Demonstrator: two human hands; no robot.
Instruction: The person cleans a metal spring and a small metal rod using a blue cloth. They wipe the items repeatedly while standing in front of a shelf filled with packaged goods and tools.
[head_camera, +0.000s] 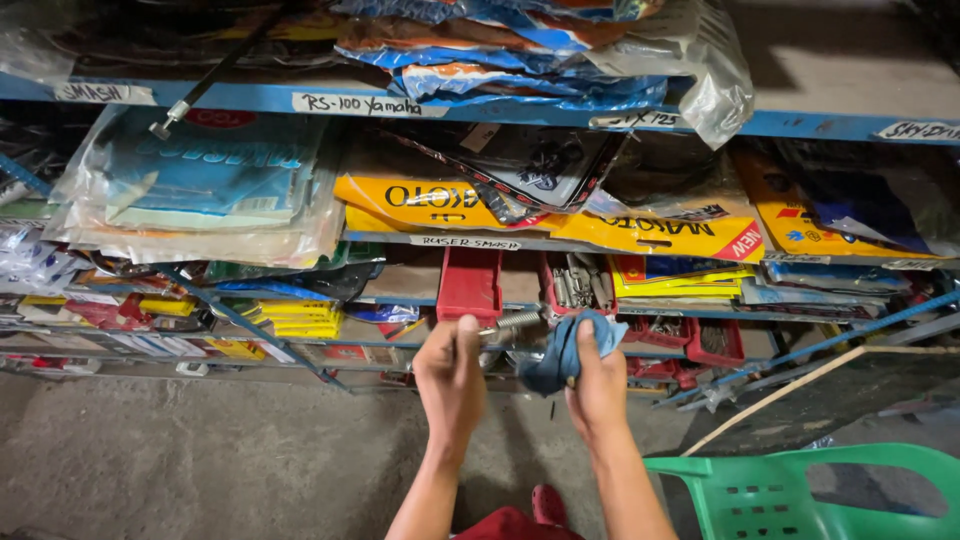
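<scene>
Spring: a small metal coil spring (516, 321) sits between the two hands, in front of the low shelves; its long axis runs roughly left to right, tilted a little up toward the right.
Left hand: the left hand (450, 372) has its fingers closed, pinching the left end of the spring, which likely keeps it steady while the other end is handled.
Right hand: the right hand (598, 385) is closed around a blue rag (562, 352), bunched over the right end of the spring, seemingly so the cloth can rub or grip the metal.
Rag: it hangs down in folds below the fingers, with one corner sticking up to the right.
Shelves: blue metal shelves (280, 98) fill the far side, stacked with flat parts in plastic bags (200, 185) and yellow packets (640, 232).
Bins: a red box (469, 283) stands on a lower shelf just beyond the hands; to its right a red tray holds small metal parts.
Chair: a green plastic chair (800, 490) stands near right, on the concrete floor (180, 450).
Cable: a black cable (215, 72) with a metal end hangs at far left.
</scene>
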